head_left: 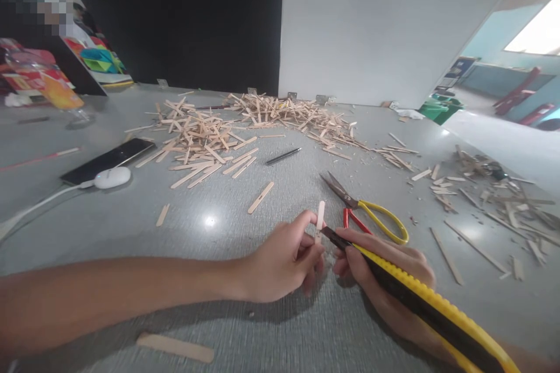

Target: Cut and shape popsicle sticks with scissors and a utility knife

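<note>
Between the thumb and fingers of my left hand [286,259] a short wooden craft stick [321,214] stands upright. My right hand [385,268] is closed around a yellow and black utility knife [420,297], its blade end touching or very close to the stick. Just beyond the hands lie scissors [365,207] with yellow and red handles, blades pointing up and left. A craft stick with a slot [261,197] rests on the table ahead of my left hand. Near the front edge of view is another wooden stick [175,347].
Piles of craft sticks [199,131] cover the back of the grey table, with a dark pen [283,156] in front. Cut scraps [511,210] lie at right. A phone [109,158], a white mouse-shaped device [112,178] on a cable and a bottle [59,90] are at left.
</note>
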Demonstrator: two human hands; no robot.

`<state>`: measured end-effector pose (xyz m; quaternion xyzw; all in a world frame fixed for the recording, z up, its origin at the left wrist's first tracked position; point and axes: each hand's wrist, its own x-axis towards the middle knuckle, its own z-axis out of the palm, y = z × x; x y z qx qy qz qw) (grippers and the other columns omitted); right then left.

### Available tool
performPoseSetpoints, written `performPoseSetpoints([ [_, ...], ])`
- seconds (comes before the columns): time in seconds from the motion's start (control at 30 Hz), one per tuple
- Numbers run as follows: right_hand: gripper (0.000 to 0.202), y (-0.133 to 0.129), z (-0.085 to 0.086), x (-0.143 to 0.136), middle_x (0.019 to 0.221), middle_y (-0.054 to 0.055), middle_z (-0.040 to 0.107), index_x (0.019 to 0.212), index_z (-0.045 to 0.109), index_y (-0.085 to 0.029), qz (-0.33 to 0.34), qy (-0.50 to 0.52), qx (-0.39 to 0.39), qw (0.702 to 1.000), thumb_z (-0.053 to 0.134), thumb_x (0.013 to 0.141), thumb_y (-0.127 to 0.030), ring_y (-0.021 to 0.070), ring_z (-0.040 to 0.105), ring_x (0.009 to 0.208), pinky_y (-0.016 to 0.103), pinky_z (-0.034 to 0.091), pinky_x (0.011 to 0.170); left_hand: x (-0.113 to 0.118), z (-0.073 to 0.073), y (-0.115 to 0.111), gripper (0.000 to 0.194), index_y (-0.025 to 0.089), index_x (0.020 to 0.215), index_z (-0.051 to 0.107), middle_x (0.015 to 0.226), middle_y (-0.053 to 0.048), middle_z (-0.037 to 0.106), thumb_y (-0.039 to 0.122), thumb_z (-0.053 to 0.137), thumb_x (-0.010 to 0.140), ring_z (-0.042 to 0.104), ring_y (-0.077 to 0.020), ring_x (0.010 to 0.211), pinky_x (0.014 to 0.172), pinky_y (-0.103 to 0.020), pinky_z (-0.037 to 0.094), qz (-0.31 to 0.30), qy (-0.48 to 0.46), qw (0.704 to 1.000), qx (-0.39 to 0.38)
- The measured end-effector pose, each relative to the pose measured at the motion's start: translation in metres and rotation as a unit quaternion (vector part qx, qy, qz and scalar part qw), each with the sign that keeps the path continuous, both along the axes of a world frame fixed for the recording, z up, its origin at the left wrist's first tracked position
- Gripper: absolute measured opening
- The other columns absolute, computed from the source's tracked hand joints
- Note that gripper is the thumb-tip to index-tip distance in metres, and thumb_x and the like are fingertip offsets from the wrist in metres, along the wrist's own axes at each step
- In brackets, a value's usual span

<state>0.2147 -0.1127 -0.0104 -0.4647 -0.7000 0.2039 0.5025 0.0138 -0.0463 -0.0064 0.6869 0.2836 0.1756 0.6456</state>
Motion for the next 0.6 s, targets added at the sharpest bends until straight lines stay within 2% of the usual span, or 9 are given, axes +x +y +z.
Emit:
performPoseSetpoints([
  [0.17,0.025,-0.002,-0.005,-0.007,0.070,-0.005,0.079,0.120,0.073,-0.034,0.018,0.069,-0.081,0.994,0.063,0.100,-0.023,0.0123,0.073,0.051,0.021,0.063,0.053,-0.001,-0.003,0.000,0.016,0.025,0.099,0.031,0.068,0.006,0.058,0.035,0.040,0.109,0.052,-0.0082,0.049,0.044,-0.016,0.037,-0.007,0.016,0.999,0.036],
  [0.3,0.013,0.002,0.003,-0.016,0.066,-0.002,0.077,0.107,0.072,-0.030,0.011,0.142,-0.142,0.980,0.061,0.101,-0.033,0.0146,0.071,0.047,0.022,0.060,0.046,0.001,-0.003,-0.001,0.015,0.025,0.098,0.031,0.064,0.008,0.056,0.031,0.040,0.108,0.050,-0.0089,0.049,0.046,-0.018,0.036,-0.006,0.020,0.998,0.056],
  [0.47,0.014,0.006,0.011,-0.020,0.058,-0.002,0.073,0.103,0.070,-0.026,0.036,0.128,-0.150,0.980,0.059,0.102,-0.035,0.0152,0.069,0.047,0.023,0.059,0.047,0.003,-0.002,0.000,0.013,0.025,0.100,0.032,0.072,0.002,0.064,0.024,0.043,0.106,0.054,-0.0100,0.050,0.046,-0.020,0.036,-0.005,0.010,0.998,0.069],
  [0.6,0.012,0.005,0.002,-0.014,0.065,-0.002,0.076,0.109,0.069,-0.028,0.043,0.100,-0.129,0.986,0.059,0.102,-0.031,0.0143,0.071,0.051,0.023,0.061,0.051,0.003,-0.003,0.000,0.013,0.025,0.101,0.032,0.070,0.005,0.062,0.025,0.044,0.106,0.053,-0.0089,0.047,0.043,-0.019,0.035,0.001,0.014,0.998,0.068],
])
